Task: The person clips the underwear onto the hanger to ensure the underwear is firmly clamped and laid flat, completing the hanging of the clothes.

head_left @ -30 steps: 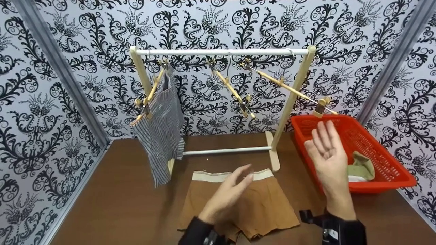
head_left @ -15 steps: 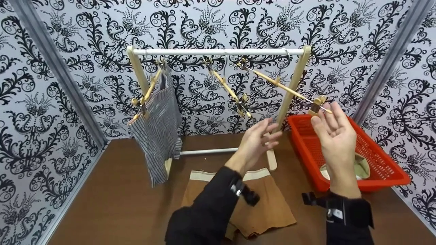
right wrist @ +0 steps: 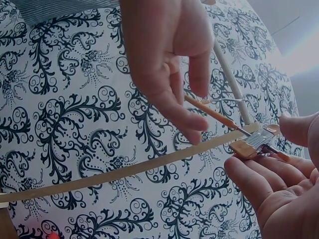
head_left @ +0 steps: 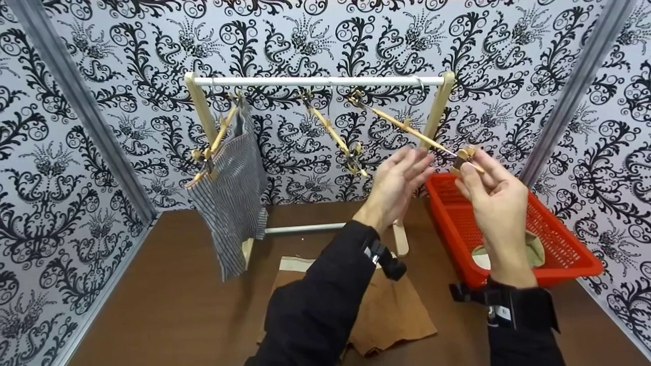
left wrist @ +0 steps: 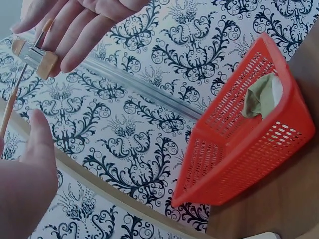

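Observation:
A wooden clip hanger (head_left: 402, 125) hangs at the right end of the rack, slanting toward me. My right hand (head_left: 498, 208) holds the clip (head_left: 462, 158) at its near end between thumb and fingers; the right wrist view shows the same clip (right wrist: 254, 142) resting over the fingertips. Close to the hanger's bar, my left hand (head_left: 394, 185) has its fingers extended and grips nothing. Brown shorts (head_left: 396, 315) with a pale waistband lie flat on the table, partly hidden by my left sleeve. Striped shorts (head_left: 231, 188) hang from the left hanger (head_left: 224, 131).
A second bare clip hanger (head_left: 330, 129) hangs mid-rack from the white rail (head_left: 315, 81). To the right stands a red basket (head_left: 564, 274) with a green cloth (head_left: 534, 249) inside. Patterned walls enclose the brown table (head_left: 168, 284) behind and at both sides.
My left hand has risen from over the brown shorts to beside the right hanger. My right hand has moved up to that hanger's near clip and taken hold of it.

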{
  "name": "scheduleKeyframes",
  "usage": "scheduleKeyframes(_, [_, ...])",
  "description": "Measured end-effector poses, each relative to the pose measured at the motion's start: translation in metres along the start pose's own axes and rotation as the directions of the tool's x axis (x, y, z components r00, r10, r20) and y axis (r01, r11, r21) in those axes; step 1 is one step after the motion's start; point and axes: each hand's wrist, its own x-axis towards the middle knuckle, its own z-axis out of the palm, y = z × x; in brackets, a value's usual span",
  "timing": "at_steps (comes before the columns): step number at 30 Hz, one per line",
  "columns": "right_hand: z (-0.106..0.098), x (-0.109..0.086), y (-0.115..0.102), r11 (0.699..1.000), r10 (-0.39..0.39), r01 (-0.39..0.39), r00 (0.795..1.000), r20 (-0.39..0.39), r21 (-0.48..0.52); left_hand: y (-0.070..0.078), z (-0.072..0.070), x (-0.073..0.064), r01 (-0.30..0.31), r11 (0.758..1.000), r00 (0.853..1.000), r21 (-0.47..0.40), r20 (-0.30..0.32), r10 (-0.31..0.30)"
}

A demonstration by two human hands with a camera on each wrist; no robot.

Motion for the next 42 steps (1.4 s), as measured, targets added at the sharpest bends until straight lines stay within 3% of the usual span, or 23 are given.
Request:
scheduleKeyframes(4, [0.003,-0.002,0.001,0.999,-0.014,0.014,1.0,-0.01,-0.043,0.004,0.008,0.003,-0.021,0.998,0.999,-0.051,0.026,0.022])
scheduleKeyframes(11, [0.011,-0.01,0.003,0.987,-0.117,0.112,0.992,-0.036,-0.111,0.014,0.016,0.003,-0.024,0.993,0.995,-0.117,0.089,0.035])
scheduleKeyframes(16, [0.014,-0.016,-0.001,0.981,-0.181,0.177,0.982,-0.048,-0.084,0.022,0.024,0.001,-0.025,0.997,0.991,-0.077,0.131,0.035])
scheduleKeyframes(21, [0.01,-0.026,-0.005,0.98,-0.199,0.196,0.978,-0.064,-0.04,0.026,0.03,-0.005,-0.015,0.999,0.989,-0.035,0.146,0.02])
scheduleKeyframes(26, [0.003,-0.04,-0.002,0.974,-0.226,0.226,0.973,-0.055,-0.011,0.02,0.028,-0.013,0.015,1.0,0.985,0.007,0.169,-0.016])
scheduleKeyframes(29, [-0.003,-0.05,0.002,0.975,-0.217,0.214,0.975,-0.047,-0.067,0.014,0.024,-0.017,0.037,0.999,0.983,0.032,0.179,-0.043])
scheduleKeyframes(33, [-0.01,-0.061,0.011,0.967,-0.187,0.176,0.982,-0.041,-0.186,0.004,0.015,-0.022,0.064,0.997,0.987,0.047,0.147,-0.07])
scheduleKeyframes(39, [-0.013,-0.068,0.032,0.905,-0.216,0.19,0.976,-0.027,-0.382,-0.013,-0.004,-0.029,0.101,0.99,0.995,0.103,0.013,-0.103])
scheduleKeyframes(42, [-0.014,-0.069,0.042,0.89,-0.239,0.205,0.97,-0.034,-0.407,-0.022,-0.013,-0.033,0.109,0.987,0.994,0.118,-0.034,-0.105])
